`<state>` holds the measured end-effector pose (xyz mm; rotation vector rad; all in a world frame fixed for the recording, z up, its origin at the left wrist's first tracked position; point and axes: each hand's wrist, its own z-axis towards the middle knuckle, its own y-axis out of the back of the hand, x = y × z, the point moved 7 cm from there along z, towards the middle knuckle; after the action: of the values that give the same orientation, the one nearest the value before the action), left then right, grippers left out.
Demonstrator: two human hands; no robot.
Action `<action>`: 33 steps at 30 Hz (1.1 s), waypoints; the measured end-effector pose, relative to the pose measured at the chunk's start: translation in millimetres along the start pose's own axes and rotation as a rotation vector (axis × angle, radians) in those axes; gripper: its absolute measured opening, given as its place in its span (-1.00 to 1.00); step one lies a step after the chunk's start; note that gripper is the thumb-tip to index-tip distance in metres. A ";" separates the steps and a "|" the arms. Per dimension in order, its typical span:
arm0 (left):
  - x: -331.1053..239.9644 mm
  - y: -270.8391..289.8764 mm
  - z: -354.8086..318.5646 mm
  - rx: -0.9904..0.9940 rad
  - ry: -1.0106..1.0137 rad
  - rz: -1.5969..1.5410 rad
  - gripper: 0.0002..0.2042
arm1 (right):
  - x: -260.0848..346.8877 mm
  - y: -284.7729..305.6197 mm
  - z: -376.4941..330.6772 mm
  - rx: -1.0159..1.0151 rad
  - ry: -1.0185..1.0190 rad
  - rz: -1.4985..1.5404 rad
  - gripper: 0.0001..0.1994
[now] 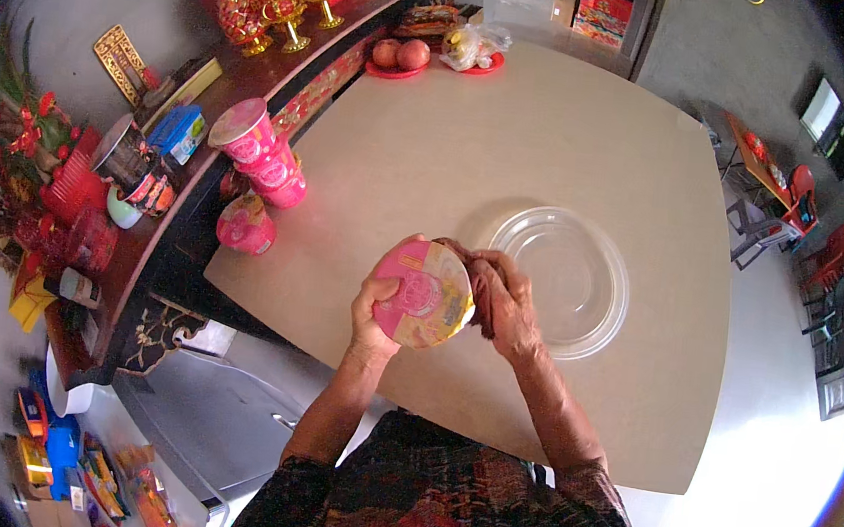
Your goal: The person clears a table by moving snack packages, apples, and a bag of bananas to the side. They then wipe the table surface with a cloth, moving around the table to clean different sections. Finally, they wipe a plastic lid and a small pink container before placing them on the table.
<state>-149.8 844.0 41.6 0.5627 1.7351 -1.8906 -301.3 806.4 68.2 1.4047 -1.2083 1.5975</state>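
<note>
My left hand (378, 322) grips a pink instant noodle cup (419, 298), its round lid tilted up toward me. Pressed against the cup's right side is a brown cloth (482, 281), bunched in the curled fingers of my right hand (512, 312). Both hands are above the near part of the table (652, 384). A round clear plastic tub or lid (623, 296) lies just beyond my right hand. At the table's left edge stands a leaning stack of similar pink cups (263, 154), with one single pink cup (245, 225) nearer to me.
Along the left runs a dark wooden altar-like cabinet (363, 19) carrying gold ornaments (285, 16), a blue box (179, 132) and a black tub (128, 158). Red plates with round fruit (400, 56) and a plastic bag (473, 45) sit at the far side. Red chairs (832, 257) stand at right.
</note>
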 end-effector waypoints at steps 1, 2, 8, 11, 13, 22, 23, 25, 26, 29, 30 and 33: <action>-6.5 -0.3 2.6 -0.013 -0.052 0.052 -0.39 | -8.6 2.1 -5.2 -0.006 -0.045 -0.047 -0.75; -7.8 7.9 3.9 -0.106 -0.068 0.040 -0.40 | -18.7 -3.1 -10.8 0.088 -0.063 0.096 -0.73; -29.2 8.9 9.4 -0.165 -0.280 0.403 -0.51 | 14.4 16.6 -38.1 -0.070 0.053 -0.014 -0.81; -23.3 -3.9 7.5 -0.135 -0.324 0.687 -0.54 | 64.9 16.4 -31.2 -0.292 0.653 -0.404 -0.83; -16.9 -15.7 6.1 -0.115 -0.367 0.814 -0.58 | 79.2 -11.2 -26.1 -0.217 0.764 -0.918 -0.71; -12.8 16.0 10.2 -0.293 -0.310 0.715 -0.67 | 30.6 -67.2 -52.9 0.128 0.876 -1.112 -0.72; -17.8 22.1 10.1 -0.314 -0.355 0.790 -0.66 | 23.7 -68.8 -57.6 0.199 0.871 -1.062 -0.72; -19.1 50.8 15.8 -0.400 -0.296 0.688 -0.61 | 13.2 -62.3 -57.2 0.340 0.787 -0.856 -0.77; -24.8 59.6 17.1 -0.415 -0.317 0.699 -0.61 | 8.6 -55.1 -48.3 0.442 0.708 -0.729 -0.78; -38.9 77.0 19.2 -0.440 -0.353 0.720 -0.58 | 38.1 6.1 -46.5 -0.217 0.805 -1.015 -0.80; -41.0 81.1 20.0 -0.441 -0.357 0.723 -0.58 | 39.4 23.0 -39.6 -0.292 0.750 -1.158 -0.75; -40.4 94.4 27.1 -0.472 -0.340 0.776 -0.57 | -3.0 52.9 -29.3 -0.270 0.577 -1.380 -0.56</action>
<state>-58.8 815.5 -4.9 0.5709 1.3804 -0.9359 -359.5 816.4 55.0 1.0215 0.0322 0.6736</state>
